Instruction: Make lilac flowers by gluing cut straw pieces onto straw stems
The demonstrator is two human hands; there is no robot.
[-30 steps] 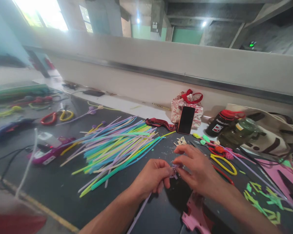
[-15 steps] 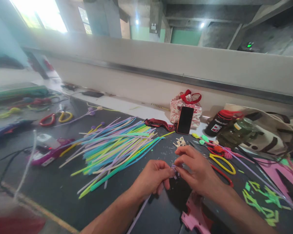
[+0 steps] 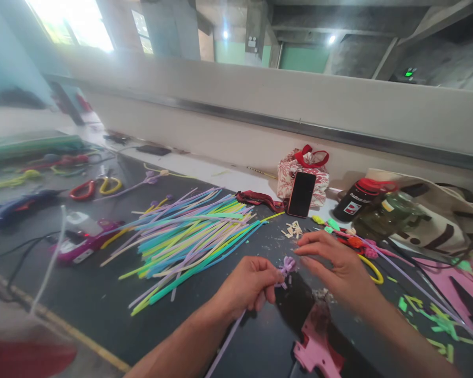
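My left hand (image 3: 252, 283) pinches a small light-purple flower (image 3: 287, 265) made of looped strips, just under its head. A thin purple stem (image 3: 229, 338) runs down from that hand toward the bottom edge. To the right of the flower, my right hand (image 3: 337, 265) is apart from it, with fingers stretched out and nothing in them. Left of my hands lies a loose pile of coloured strips (image 3: 189, 236). Below the flower, on the dark tabletop (image 3: 173, 336), rests a pink tool (image 3: 317, 344) whose lower part is cut off by the frame.
A phone (image 3: 300, 194) leans against a patterned bag (image 3: 319, 186). Farther right are a black bottle (image 3: 350, 202), a green jug (image 3: 390, 215) and scissors with a yellow handle (image 3: 374, 269). Green offcuts (image 3: 441, 320) are scattered at right. A corded purple device (image 3: 82, 247) lies at left.
My right hand has moved away from the flower to the right and its fingers have opened. The flower's head now shows. My left hand keeps its pinch.
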